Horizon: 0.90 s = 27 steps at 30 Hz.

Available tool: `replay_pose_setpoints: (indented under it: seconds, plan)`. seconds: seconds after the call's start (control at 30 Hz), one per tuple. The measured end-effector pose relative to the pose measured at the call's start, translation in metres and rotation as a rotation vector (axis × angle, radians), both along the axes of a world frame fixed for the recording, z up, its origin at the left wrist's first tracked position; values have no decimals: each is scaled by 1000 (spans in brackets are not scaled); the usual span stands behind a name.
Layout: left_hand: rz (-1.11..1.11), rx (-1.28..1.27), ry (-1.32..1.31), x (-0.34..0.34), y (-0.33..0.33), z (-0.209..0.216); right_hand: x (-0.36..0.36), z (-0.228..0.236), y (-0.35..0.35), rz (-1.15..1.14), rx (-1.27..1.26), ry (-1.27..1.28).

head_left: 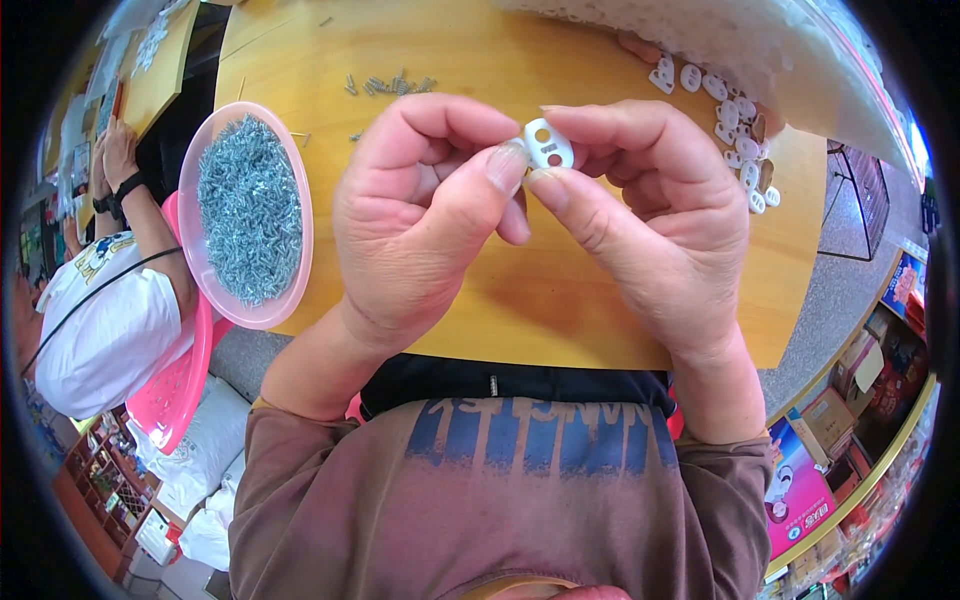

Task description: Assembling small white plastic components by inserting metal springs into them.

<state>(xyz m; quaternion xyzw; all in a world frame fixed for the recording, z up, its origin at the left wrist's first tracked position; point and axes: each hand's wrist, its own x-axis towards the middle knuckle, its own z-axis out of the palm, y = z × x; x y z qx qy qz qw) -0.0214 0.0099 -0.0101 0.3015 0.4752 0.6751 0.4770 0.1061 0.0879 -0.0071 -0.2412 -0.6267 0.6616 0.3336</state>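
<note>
Between my two hands, above the table, is a small white plastic cord lock (pixel 549 147) with two round holes. My left hand (pixel 415 200) is closed, its thumb and index finger pinching the left end of the piece. On the opposite side, my right hand (pixel 655 190) grips the edge between thumb and fingertip, the other fingers curled. Whether a spring sits at the left fingertips is hidden. Left of my hands, a pink oval bowl (pixel 302 245) holds a heap of small metal springs (pixel 252 210). Several loose springs (pixel 395 84) lie beyond my left hand.
White plastic pieces (pixel 728 112) lie scattered at the wooden table's (pixel 560 310) far right, beside a large clear plastic bag (pixel 780 60). At the left, a person (pixel 115 320) in a white shirt works at another table, near a pink chair (pixel 180 390). Boxes (pixel 830 425) fill a right-hand shelf.
</note>
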Motion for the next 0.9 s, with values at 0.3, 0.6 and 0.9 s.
replay_pose_setpoints:
  seconds: [0.3, 0.6, 0.9]
  plan:
    - [2, 29, -18, 0, 1, -2, 0, 0, -1, -4, -45, -11]
    - [38, 23, -24, 1, -1, -1, -2, -2, -4, -45, 75, 14]
    - [56, 20, -8, 1, 0, 0, -2, 1, -5, -38, -20, 30]
